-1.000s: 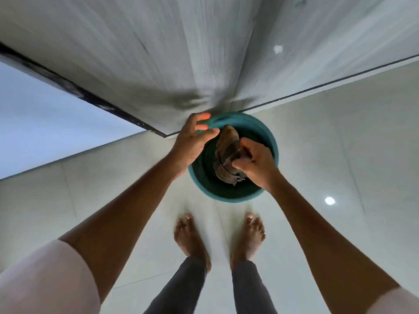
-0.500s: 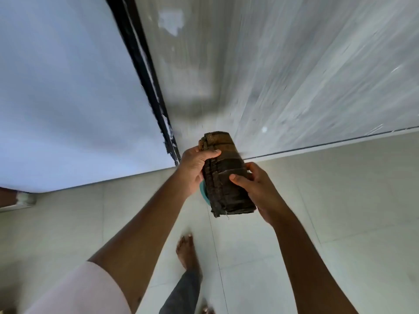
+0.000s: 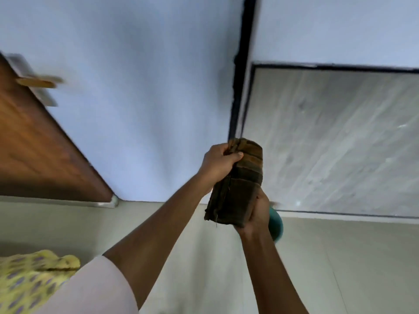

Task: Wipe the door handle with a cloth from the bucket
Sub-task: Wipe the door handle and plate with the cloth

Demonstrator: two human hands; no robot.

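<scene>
Both hands up in front of the pale blue wall (image 3: pixel 140 109), sharing one folded brown cloth (image 3: pixel 240 184). Left hand (image 3: pixel 218 164) clamped around the cloth's top left corner, thumb pressed across the front, fingers wrapped behind. Right hand (image 3: pixel 255 211) cupped under the cloth's lower right edge, gripping it from below (fingers mostly hidden behind the fabric, so only the palm side and wrist readable). Cloth held upright between the two, striped in darker and lighter bands near the top, a loose thread dangling off the bottom left corner. Just right of the cloth and partly behind the right hand, a sliver of the teal bucket (image 3: pixel 277 224), down on the pale tiled floor (image 3: pixel 340 257), blurred. Behind the cloth's top, a black vertical frame strip (image 3: pixel 241 75) running up the wall, with a grey streaked panel (image 3: pixel 340 137) spreading out to the right of the cloth. Far left of the cloth, a brown wooden door (image 3: pixel 38 150), tilted in the wide-angle view, carrying a brass-coloured door handle (image 3: pixel 37 82) near its upper edge, well apart from both hands and heavily smeared by motion. Below the door, at the lower left, yellow patterned fabric (image 3: pixel 29 282) beside a white sleeve (image 3: pixel 95 291) on the left arm.
</scene>
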